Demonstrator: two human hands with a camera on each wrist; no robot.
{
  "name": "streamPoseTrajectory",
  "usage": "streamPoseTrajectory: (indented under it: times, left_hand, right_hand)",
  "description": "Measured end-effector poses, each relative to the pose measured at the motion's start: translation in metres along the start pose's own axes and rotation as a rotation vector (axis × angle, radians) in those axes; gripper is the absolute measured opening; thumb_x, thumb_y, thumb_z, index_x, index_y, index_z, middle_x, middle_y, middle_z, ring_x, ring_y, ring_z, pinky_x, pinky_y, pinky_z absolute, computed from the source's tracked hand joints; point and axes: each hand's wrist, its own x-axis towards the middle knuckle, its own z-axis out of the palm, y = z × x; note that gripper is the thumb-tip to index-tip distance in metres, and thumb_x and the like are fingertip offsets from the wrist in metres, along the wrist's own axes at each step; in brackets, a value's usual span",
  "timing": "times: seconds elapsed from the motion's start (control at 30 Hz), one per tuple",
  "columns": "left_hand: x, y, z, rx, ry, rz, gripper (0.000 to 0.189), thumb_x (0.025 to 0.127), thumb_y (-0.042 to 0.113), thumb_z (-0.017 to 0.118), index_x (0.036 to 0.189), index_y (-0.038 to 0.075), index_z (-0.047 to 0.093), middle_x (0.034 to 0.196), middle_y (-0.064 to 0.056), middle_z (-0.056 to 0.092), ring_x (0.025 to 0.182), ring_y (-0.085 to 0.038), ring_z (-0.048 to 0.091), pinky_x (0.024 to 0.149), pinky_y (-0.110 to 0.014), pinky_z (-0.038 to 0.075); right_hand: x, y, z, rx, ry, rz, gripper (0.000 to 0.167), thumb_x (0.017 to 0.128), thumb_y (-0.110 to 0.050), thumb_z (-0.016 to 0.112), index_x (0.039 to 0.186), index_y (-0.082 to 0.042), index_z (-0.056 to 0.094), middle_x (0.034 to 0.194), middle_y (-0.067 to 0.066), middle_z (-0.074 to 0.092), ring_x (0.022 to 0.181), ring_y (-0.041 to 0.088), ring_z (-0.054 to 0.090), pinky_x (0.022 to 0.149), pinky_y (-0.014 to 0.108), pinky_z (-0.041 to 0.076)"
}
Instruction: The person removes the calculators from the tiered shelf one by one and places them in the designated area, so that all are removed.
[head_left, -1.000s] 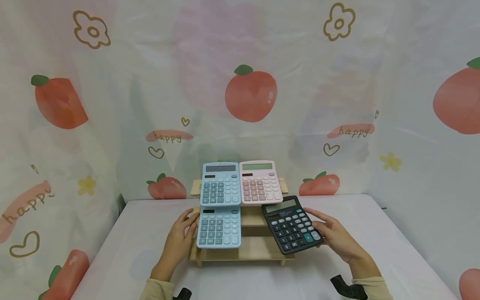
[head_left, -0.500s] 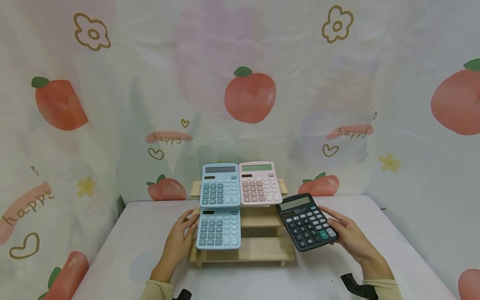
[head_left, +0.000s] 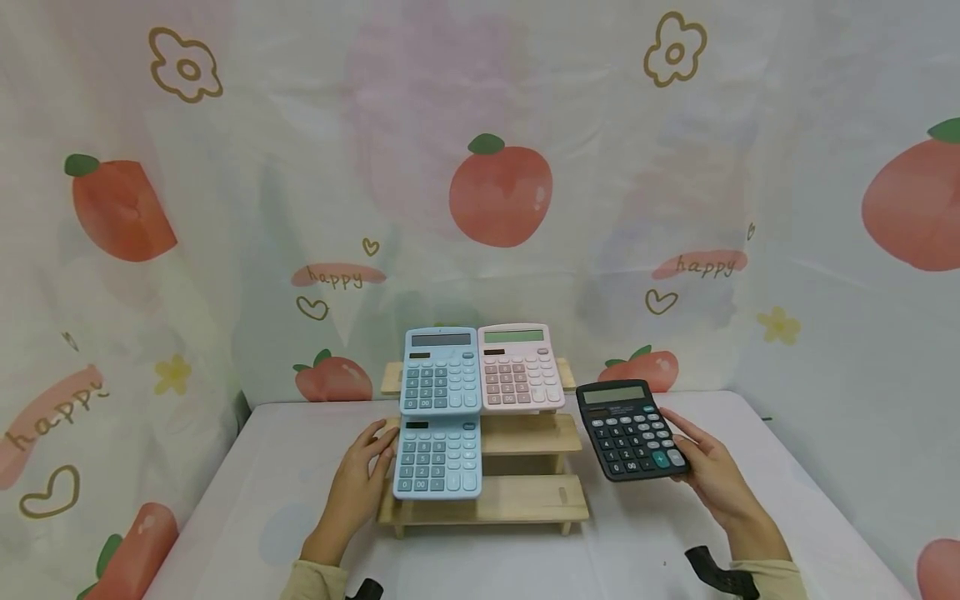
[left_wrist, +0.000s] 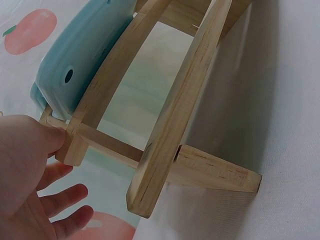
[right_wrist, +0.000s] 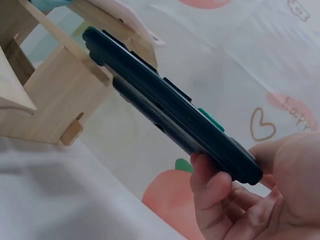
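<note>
Your right hand point(head_left: 716, 479) has its fingers clamped on the black calculator point(head_left: 630, 432), just right of the wooden rack point(head_left: 525, 500); left hand point(head_left: 358, 479) pinches rack's end. Probably carry step; next move needs rack clearance.

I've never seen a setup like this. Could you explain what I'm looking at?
There is no machine at work here, just a person's two bare hands. The wide picture comes from a camera worn on the head, looking forward and down; the two close-ups come from cameras worn on each wrist. On the white table stands a stepped wooden rack. It bears an upper light blue calculator, a lower light blue calculator and a pink calculator. The left hand holds the rack by its left side. The right hand grips a black calculator near its lower right corner, up off the table, to the right of the rack.
</note>
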Motion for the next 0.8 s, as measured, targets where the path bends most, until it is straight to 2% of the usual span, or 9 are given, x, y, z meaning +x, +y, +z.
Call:
streamPoseTrajectory:
  times: [0.2, 0.43, 0.8]
  left_hand:
    - [0.000, -0.001, 0.001, -0.004, 0.001, -0.001, 0.037, 0.103, 0.013, 0.056, 0.140, 0.007, 0.061, 0.155, -0.014, 0.048, 0.140, -0.039, 0.049, 0.113, -0.060, 0.042]
    - [0.000, -0.001, 0.001, -0.006, 0.001, -0.011, 0.037, 0.104, 0.013, 0.056, 0.140, 0.008, 0.061, 0.155, -0.014, 0.047, 0.139, -0.039, 0.050, 0.113, -0.060, 0.042]
    - [-0.001, 0.003, -0.002, -0.001, 0.009, -0.002, 0.037, 0.103, 0.013, 0.056, 0.139, 0.006, 0.061, 0.154, -0.016, 0.049, 0.141, -0.041, 0.048, 0.113, -0.061, 0.041]
  right_hand:
    - [0.003, 0.009, 0.000, -0.022, 0.076, 0.062, 0.056, 0.112, -0.025, 0.034, 0.162, -0.005, 0.019, 0.106, -0.032, 0.062, 0.089, -0.004, 0.063, 0.071, 0.020, 0.056]
    - [0.007, 0.020, 0.000, -0.048, 0.124, 0.096, 0.053, 0.112, -0.022, 0.031, 0.162, -0.008, 0.022, 0.103, -0.034, 0.062, 0.090, -0.006, 0.064, 0.075, 0.018, 0.057]
    - [0.013, 0.037, 0.002, -0.084, 0.136, 0.150, 0.052, 0.112, -0.021, 0.030, 0.162, -0.011, 0.022, 0.102, -0.034, 0.058, 0.092, -0.009, 0.063, 0.078, 0.019, 0.057]
